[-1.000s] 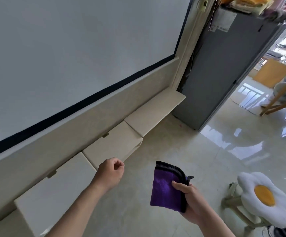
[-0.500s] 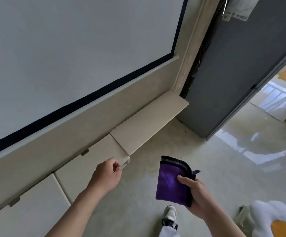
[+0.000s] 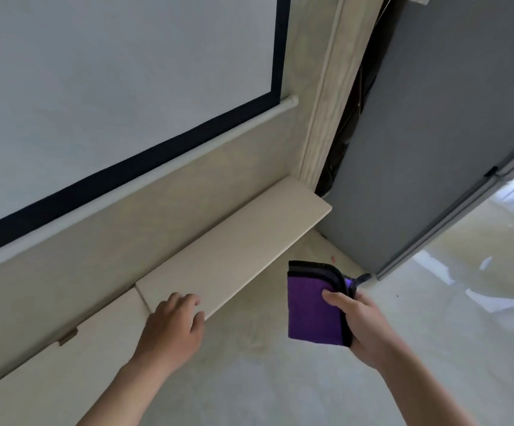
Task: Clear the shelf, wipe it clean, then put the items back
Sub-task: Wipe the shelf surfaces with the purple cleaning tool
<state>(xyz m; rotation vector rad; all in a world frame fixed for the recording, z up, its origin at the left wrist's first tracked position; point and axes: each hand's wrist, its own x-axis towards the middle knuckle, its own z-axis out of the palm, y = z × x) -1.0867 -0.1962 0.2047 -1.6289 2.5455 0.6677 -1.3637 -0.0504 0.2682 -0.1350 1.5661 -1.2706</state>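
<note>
A low cream shelf (image 3: 243, 241) runs along the wall under a projection screen, and nothing stands on it. My left hand (image 3: 172, 330) hovers over the shelf's near end with its fingers loosely bent, holding nothing. My right hand (image 3: 360, 324) grips a folded purple cloth with black edging (image 3: 311, 309), thumb on its front face, held upright just in front of the shelf's front edge.
Cream cabinet tops (image 3: 65, 373) continue the ledge to the left. The white screen with a dark border (image 3: 111, 87) covers the wall above. A tall grey cabinet (image 3: 433, 133) stands at the shelf's right end. Glossy pale floor (image 3: 433, 318) lies below.
I have moved closer and to the right along the wall. My left hand has loosened from a fist and reached over the shelf's near end. The cloth stays in my right hand.
</note>
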